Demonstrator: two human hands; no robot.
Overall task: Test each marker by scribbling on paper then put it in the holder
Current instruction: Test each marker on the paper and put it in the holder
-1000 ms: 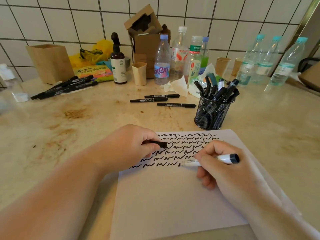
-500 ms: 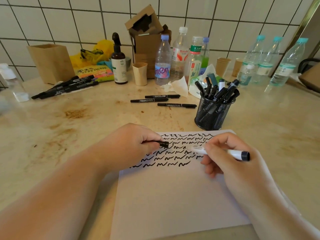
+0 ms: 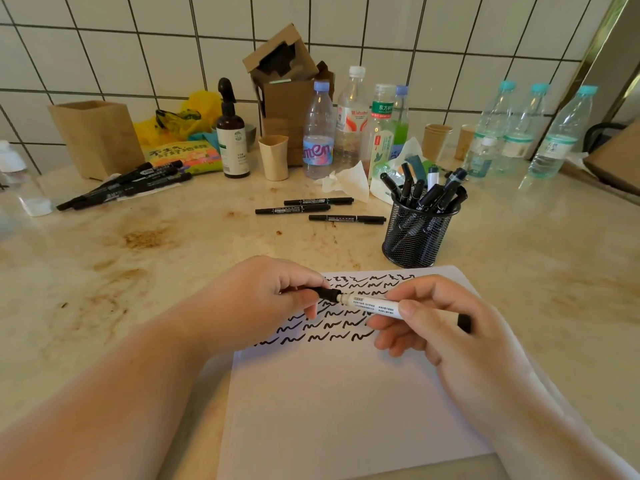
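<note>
Left hand: left hand (image 3: pixel 266 299) above the top-left part of the sheet, fingers curled, pinching a small black marker cap (image 3: pixel 325 293) between thumb and fingertips.
Right hand: right hand (image 3: pixel 446 327) over the right side of the sheet, thumb and fingers wrapped round a white-barrelled marker with printed label (image 3: pixel 370 304); black rear end sticks out past the knuckles.
Marker: held roughly level, tip end pointing left, meeting the cap's open end; can't tell if the cap is fully seated.
Paper: white sheet of paper (image 3: pixel 346 403) flat on the counter under both hands, rows of black squiggles (image 3: pixel 332 336) across its top part, lower part blank.
Holder: black wire-mesh cylindrical pen holder (image 3: pixel 415 233) upright just beyond the sheet's top-right corner, packed with dark markers plus one white one.
Loose markers: three thin black markers (image 3: pixel 311 209) lying flat, left of the holder; a bundle of black markers (image 3: pixel 128 185) far left near a brown paper box (image 3: pixel 97 136).
Counter: stained beige marble counter (image 3: pixel 138 258).
Back row: clear plastic water bottles (image 3: pixel 519 133), brown pump bottle (image 3: pixel 232 140), paper cups, open cardboard box, against a white tiled wall.
</note>
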